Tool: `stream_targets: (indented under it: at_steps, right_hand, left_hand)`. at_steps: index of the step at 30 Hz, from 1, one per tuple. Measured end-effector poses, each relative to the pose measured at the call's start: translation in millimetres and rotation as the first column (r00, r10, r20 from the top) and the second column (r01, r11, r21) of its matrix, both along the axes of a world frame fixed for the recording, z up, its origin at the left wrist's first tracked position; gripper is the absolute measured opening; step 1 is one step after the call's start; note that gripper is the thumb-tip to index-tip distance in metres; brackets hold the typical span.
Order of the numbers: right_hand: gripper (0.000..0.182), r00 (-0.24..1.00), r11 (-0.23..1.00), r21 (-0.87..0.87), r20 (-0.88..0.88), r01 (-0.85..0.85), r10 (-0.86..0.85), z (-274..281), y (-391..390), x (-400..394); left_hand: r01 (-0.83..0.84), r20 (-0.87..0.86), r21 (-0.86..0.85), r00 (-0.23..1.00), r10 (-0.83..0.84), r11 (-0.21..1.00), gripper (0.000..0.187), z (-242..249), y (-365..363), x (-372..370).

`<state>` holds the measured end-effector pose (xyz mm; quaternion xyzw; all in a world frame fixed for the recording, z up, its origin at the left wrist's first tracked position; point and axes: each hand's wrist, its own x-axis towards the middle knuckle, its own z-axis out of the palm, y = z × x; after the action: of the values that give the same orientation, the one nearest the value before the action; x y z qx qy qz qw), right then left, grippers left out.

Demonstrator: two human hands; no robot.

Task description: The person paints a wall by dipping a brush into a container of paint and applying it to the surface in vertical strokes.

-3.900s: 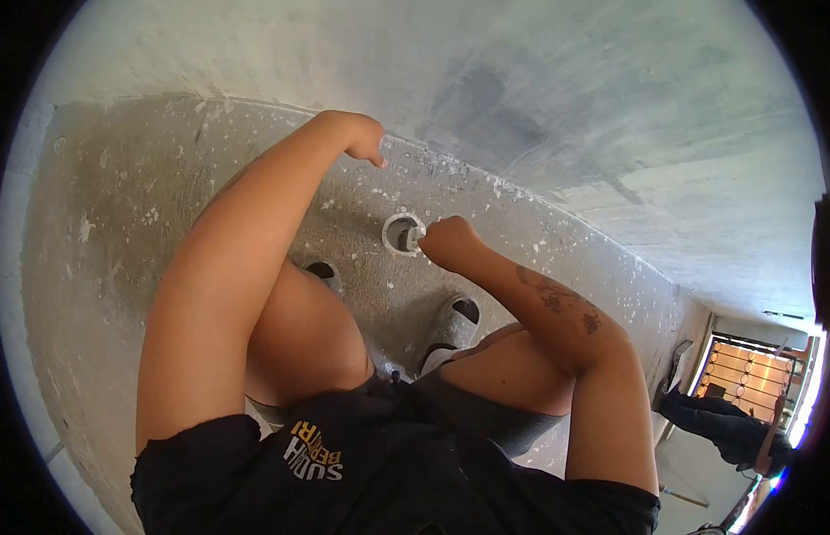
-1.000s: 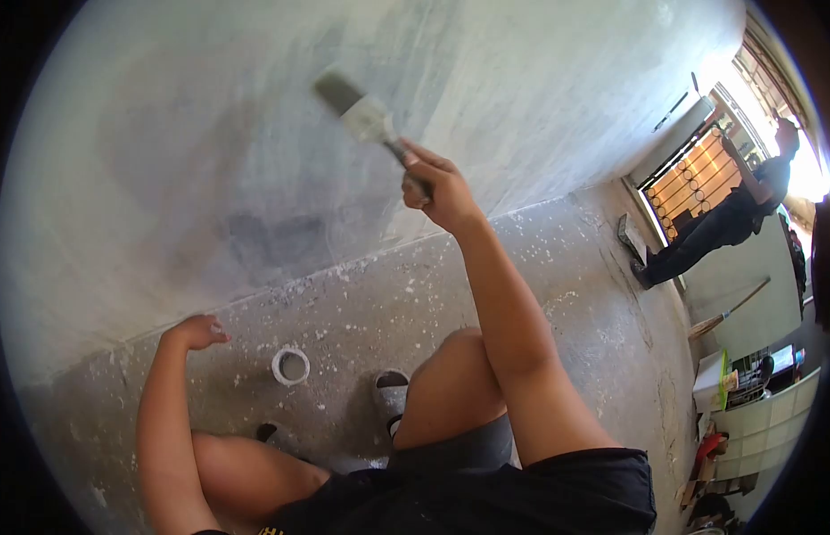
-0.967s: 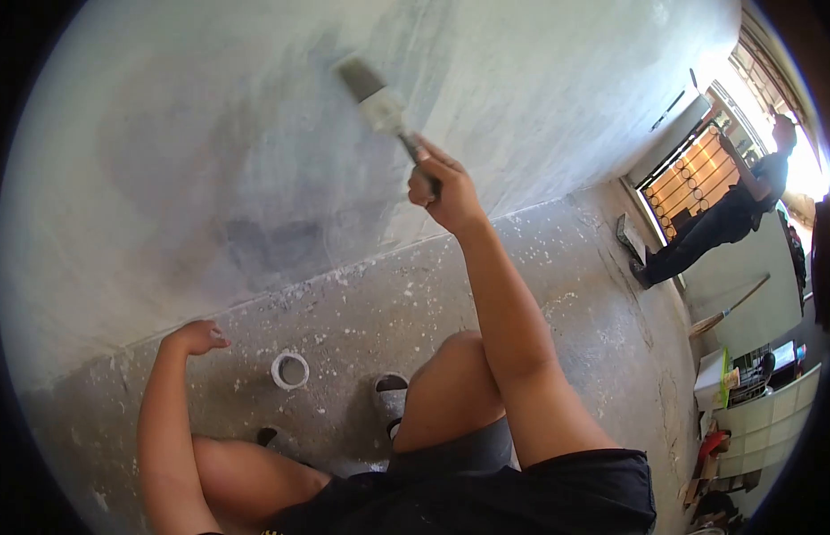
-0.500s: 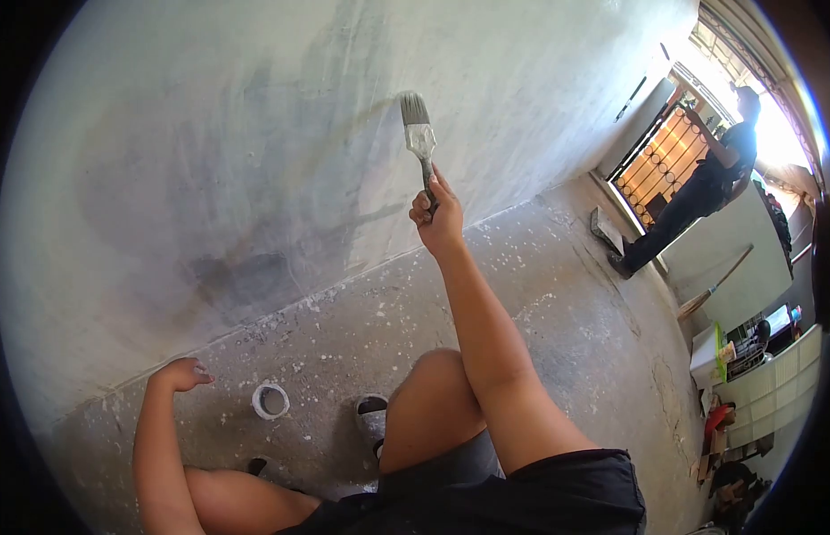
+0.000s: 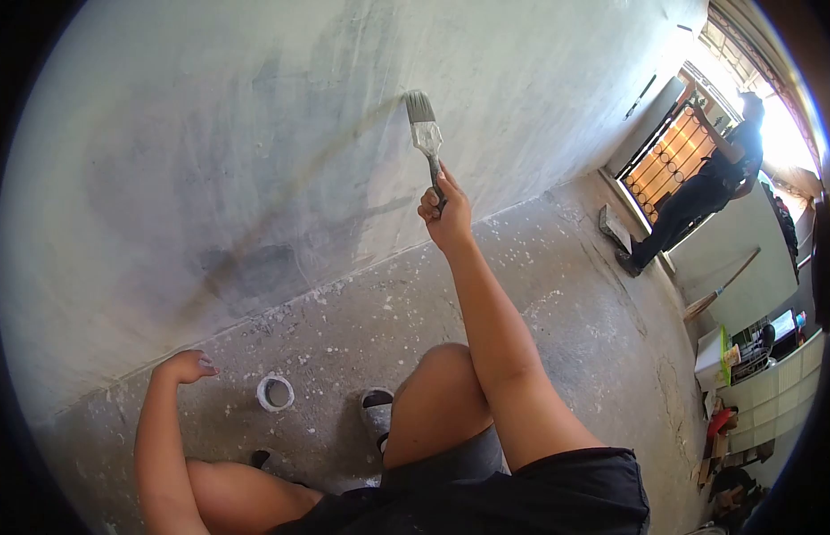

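A flat paintbrush (image 5: 426, 135) with paint-smeared ferrule and dark handle is in my right hand (image 5: 447, 212), the fingers wrapped round the handle. Its pale-coated bristles point up and lie against the whitish, patchily painted wall (image 5: 317, 152). Low on the left, my left hand (image 5: 187, 366) hangs near the foot of the wall, holding nothing visible, its fingers loosely bent and partly apart. Between that hand and my slippered foot (image 5: 377, 412), a round, paint-stained container (image 5: 275, 393) stands on the floor.
The concrete floor (image 5: 558, 312) is spotted with paint. At the far right a person (image 5: 707, 183) in dark clothes stands by a barred gate (image 5: 669, 160). A tray-like object (image 5: 615, 227) lies near their feet, and a broom (image 5: 720, 287) leans nearby. Household items crowd the right side.
My view has shifted slightly, so the scene sits a little to the right. The brush stays near the same patch of wall, and my left hand looks almost unchanged.
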<state>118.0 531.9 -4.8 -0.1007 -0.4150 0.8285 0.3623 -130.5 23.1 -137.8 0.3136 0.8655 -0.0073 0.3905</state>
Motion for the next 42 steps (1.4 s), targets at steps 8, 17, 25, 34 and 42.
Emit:
stream_targets:
  at_steps: [8, 17, 25, 34, 42]
  right_hand:
    - [0.045, 1.000, 0.999, -0.013, 0.004, -0.030, 0.030, -2, -2, -2]
    - [0.047, 0.988, 0.994, -0.072, 0.121, -0.083, 0.092, -42, 8, -3]
    - [0.044, 0.926, 0.980, -0.173, 0.345, -0.094, 0.150, -98, 24, 17]
    - [0.039, 0.855, 0.968, -0.218, 0.472, -0.122, 0.214, -107, 29, 23]
    - [0.036, 0.782, 0.965, -0.243, 0.582, -0.094, 0.223, -123, 37, 34]
  left_hand:
    - [0.019, -0.038, 0.057, 0.999, -0.017, 0.998, 0.062, -2, -2, 1]
    - [0.043, -0.034, 0.074, 0.999, -0.041, 0.996, 0.062, -8, -4, -3]
    - [0.060, -0.027, 0.060, 0.998, -0.059, 0.996, 0.061, -7, -2, -2]
    - [0.079, -0.044, 0.058, 0.996, -0.076, 0.995, 0.061, -4, -2, 0]
    - [0.049, -0.008, 0.045, 0.999, -0.049, 0.998, 0.064, 10, 3, 6]
